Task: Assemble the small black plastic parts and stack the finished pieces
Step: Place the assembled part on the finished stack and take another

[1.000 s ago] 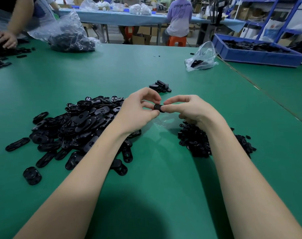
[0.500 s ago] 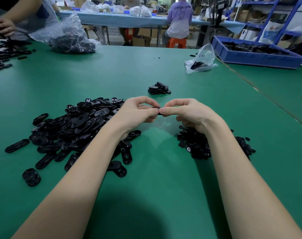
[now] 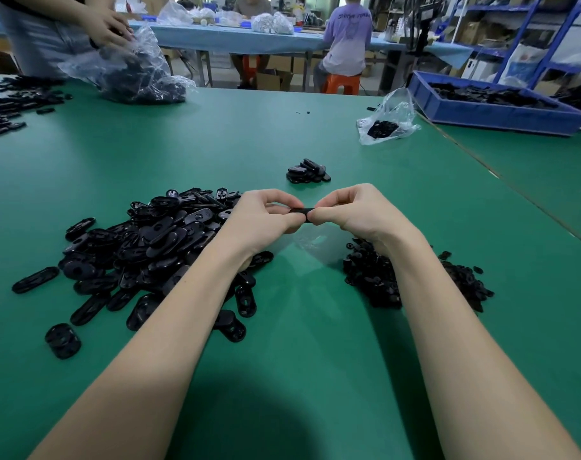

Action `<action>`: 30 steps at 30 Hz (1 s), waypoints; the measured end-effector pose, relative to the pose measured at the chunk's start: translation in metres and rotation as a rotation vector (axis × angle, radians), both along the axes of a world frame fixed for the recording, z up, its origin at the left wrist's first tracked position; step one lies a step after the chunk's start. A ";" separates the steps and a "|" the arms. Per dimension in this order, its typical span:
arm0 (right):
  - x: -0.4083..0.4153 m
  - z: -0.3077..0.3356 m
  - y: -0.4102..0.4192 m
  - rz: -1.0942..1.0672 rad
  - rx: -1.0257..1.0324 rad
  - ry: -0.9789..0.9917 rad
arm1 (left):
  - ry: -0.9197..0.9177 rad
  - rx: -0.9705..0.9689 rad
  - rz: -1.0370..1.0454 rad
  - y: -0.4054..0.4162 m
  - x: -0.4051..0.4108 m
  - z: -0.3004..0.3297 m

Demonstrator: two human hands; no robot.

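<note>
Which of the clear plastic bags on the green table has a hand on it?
The large clear bag of black parts at far left, gripped by another person's hand; the small bag near the blue crate lies untouched.

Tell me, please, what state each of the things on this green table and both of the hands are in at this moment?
left hand: pinching one end of the black part.
right hand: pinching the other end.
black part: held above the table between both hands.
oval pieces: loose heap, left.
small pieces: loose heap, right.
finished pieces: small cluster beyond the hands.
small plastic bag: open, holding black parts.
blue bin: holding black parts.
</note>
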State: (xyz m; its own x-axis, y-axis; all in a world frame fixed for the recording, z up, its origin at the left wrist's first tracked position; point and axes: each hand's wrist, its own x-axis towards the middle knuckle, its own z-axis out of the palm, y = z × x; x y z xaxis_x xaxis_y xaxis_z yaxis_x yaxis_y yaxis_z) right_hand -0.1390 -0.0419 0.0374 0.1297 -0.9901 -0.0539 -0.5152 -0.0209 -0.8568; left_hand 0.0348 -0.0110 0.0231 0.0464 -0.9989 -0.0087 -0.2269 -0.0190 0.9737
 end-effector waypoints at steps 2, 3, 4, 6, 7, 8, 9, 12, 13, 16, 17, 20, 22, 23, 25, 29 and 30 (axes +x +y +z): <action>0.000 0.001 0.000 -0.002 -0.002 -0.018 | 0.021 0.001 -0.005 0.001 0.000 0.001; 0.000 0.001 0.000 -0.004 0.000 -0.027 | 0.027 -0.001 -0.009 0.001 0.000 0.002; 0.000 0.001 0.000 -0.007 0.002 -0.030 | 0.028 -0.002 -0.011 0.001 0.000 0.002; -0.001 0.001 0.000 -0.009 0.004 -0.024 | 0.029 0.000 -0.013 0.002 0.000 0.002; -0.002 0.001 0.000 -0.006 0.003 -0.020 | 0.033 0.003 -0.013 0.003 -0.001 0.002; -0.002 0.001 0.000 -0.004 0.001 -0.017 | 0.037 0.006 -0.011 0.003 -0.002 0.002; -0.002 0.000 0.000 -0.002 -0.002 -0.014 | 0.038 0.009 -0.008 0.003 -0.003 0.002; -0.002 0.000 -0.001 -0.010 -0.011 0.006 | 0.039 0.021 0.007 0.003 -0.004 0.001; -0.001 0.000 -0.001 -0.017 -0.011 0.017 | 0.041 0.026 0.013 0.002 -0.004 0.001; 0.001 -0.001 -0.003 -0.033 -0.030 0.044 | 0.038 0.029 0.039 0.000 -0.005 -0.001; 0.002 -0.002 -0.003 -0.037 -0.039 0.054 | 0.037 0.030 0.051 -0.001 -0.006 -0.002; 0.003 -0.002 -0.003 -0.037 -0.063 0.076 | 0.038 0.030 0.070 -0.003 -0.005 -0.004; 0.003 -0.002 -0.003 -0.026 -0.069 0.078 | 0.034 0.031 0.070 -0.003 -0.005 -0.006; 0.004 -0.003 -0.002 -0.022 -0.072 0.081 | 0.025 0.029 0.074 -0.003 -0.005 -0.006; 0.004 -0.003 -0.002 -0.026 -0.077 0.091 | 0.010 0.024 0.078 -0.004 -0.005 -0.008; 0.000 -0.004 -0.001 0.000 -0.052 -0.011 | 0.076 0.025 0.025 -0.005 -0.001 -0.007; -0.001 -0.004 -0.001 0.005 -0.046 -0.025 | 0.099 0.029 0.015 -0.005 -0.001 -0.007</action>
